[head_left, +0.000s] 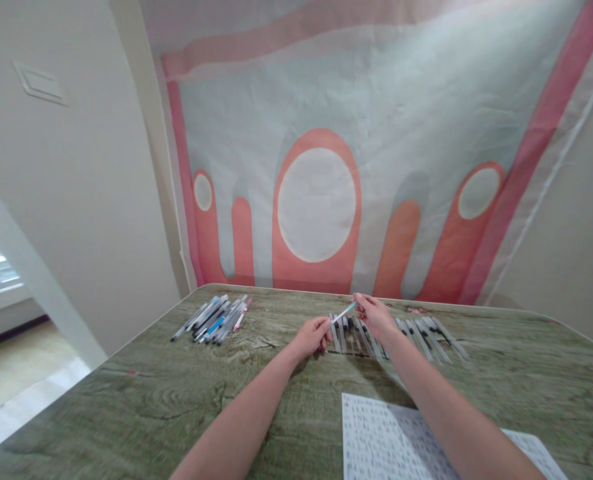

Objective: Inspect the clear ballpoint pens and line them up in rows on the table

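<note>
Left fingers, right fingers grasp pen; right forearm partly hides pen row, sheet.

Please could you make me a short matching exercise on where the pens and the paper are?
Column one:
1. Held pen
2. Pile of pens
3. Row of pens
4. Paper sheet

Column two:
A. Heaped on the left part of the table
B. Flat, closest to the camera
C. Between the left hand and the right hand
D. Spread side by side, partly behind the right hand

Pairs: 1-C, 2-A, 3-D, 4-B
</note>
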Demonstrator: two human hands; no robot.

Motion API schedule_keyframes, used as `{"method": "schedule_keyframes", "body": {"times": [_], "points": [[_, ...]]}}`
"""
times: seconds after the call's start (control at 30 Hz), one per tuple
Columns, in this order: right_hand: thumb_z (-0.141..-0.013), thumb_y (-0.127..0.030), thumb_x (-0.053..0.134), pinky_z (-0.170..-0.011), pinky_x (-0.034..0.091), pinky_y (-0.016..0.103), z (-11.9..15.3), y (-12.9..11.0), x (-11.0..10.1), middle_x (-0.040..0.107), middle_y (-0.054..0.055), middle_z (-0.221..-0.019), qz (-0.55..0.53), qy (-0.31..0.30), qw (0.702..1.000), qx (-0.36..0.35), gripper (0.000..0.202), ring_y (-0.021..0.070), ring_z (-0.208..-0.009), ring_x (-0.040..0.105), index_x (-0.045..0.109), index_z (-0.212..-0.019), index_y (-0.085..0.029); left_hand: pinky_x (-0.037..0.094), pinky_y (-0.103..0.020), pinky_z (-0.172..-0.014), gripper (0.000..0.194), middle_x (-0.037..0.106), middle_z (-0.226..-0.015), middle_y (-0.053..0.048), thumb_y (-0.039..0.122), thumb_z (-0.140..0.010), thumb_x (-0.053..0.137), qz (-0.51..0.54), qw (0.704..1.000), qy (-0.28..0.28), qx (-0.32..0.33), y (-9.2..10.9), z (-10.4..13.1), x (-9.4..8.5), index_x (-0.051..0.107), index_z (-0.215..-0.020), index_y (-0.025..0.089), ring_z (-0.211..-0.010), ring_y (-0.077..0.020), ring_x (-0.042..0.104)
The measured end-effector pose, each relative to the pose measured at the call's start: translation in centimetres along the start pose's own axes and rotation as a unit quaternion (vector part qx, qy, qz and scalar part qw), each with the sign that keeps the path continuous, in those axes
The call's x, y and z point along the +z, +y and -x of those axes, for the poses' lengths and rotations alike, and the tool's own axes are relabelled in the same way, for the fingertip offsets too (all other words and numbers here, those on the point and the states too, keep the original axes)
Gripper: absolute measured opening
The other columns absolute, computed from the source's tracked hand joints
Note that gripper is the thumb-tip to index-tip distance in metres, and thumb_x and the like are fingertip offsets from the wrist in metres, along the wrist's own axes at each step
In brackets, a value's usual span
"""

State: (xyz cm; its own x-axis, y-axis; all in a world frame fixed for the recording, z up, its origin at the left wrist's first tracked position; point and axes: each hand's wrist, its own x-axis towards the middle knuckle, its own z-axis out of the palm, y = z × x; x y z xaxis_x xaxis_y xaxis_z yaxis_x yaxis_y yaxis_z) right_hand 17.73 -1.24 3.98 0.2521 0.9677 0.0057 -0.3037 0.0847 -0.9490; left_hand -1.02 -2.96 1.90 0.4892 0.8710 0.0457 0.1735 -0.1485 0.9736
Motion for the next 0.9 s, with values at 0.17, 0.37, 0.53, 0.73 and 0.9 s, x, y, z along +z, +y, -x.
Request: {"method": "schedule_keyframes", "body": {"times": [0.17, 0.37, 0.53, 0.73, 0.9], "points": [[-0.059, -0.039, 0.063, -0.042, 0.036, 0.017, 0.0, -0.1, -0.1, 0.063, 0.004, -0.079, 0.031, -0.005, 0.999, -0.016, 0.032, 0.008, -0.054, 0.05, 0.062, -0.08, -0.016, 0.031, -0.015, -0.039, 0.039, 0.058, -0.076, -0.004, 0.045, -0.072, 0.047, 0.012, 0.999, -0.031, -0.023, 0.7, 0.4, -0.7, 0.053, -0.094, 0.013, -0.042, -0.0033, 0.046], [-0.059, -0.04, 0.063, -0.043, 0.036, 0.017, -0.3, 0.3, -0.1, 0.063, 0.004, -0.078, 0.038, -0.002, 0.999, -0.016, 0.032, 0.0077, -0.052, 0.049, 0.062, -0.081, -0.016, 0.024, -0.015, -0.039, 0.045, 0.055, -0.059, 0.0, 0.049, -0.071, 0.046, 0.004, 0.997, -0.054, -0.056, 1.8, 1.1, -1.2, 0.055, -0.096, 0.013, -0.037, -0.0016, 0.033], [-0.057, -0.038, 0.065, -0.043, 0.036, 0.017, -0.4, -0.2, -0.5, 0.063, 0.002, -0.073, 0.009, 0.007, 1.0, -0.021, 0.03, 0.0067, -0.051, 0.048, 0.061, -0.077, -0.015, 0.024, -0.016, -0.038, 0.041, 0.055, -0.057, -0.001, 0.047, -0.069, 0.049, -0.036, 0.994, -0.065, -0.075, 1.7, 1.1, -2.1, 0.059, -0.086, 0.012, -0.038, -0.0038, 0.04], [-0.06, -0.04, 0.064, -0.046, 0.037, 0.019, -0.1, 0.1, 0.0, 0.063, 0.002, -0.07, 0.102, -0.039, 0.993, -0.047, 0.035, 0.009, -0.052, 0.05, 0.058, -0.084, -0.016, 0.032, -0.015, -0.041, 0.026, 0.055, -0.064, -0.002, 0.036, -0.073, 0.047, 0.067, 0.988, 0.074, -0.118, 0.3, 0.0, -3.5, 0.054, -0.078, 0.011, -0.046, -0.0044, 0.045], [-0.057, -0.037, 0.066, -0.048, 0.034, 0.021, -0.9, 2.2, 3.2, 0.057, -0.001, -0.058, 0.283, -0.065, 0.946, -0.143, 0.029, 0.0102, -0.051, 0.048, 0.054, -0.072, -0.015, 0.024, -0.013, -0.037, 0.02, 0.052, -0.061, 0.0, 0.03, -0.075, 0.046, 0.145, 0.97, 0.125, -0.149, -0.9, -1.0, -3.0, 0.051, -0.075, 0.011, -0.041, -0.0015, 0.037]]}}
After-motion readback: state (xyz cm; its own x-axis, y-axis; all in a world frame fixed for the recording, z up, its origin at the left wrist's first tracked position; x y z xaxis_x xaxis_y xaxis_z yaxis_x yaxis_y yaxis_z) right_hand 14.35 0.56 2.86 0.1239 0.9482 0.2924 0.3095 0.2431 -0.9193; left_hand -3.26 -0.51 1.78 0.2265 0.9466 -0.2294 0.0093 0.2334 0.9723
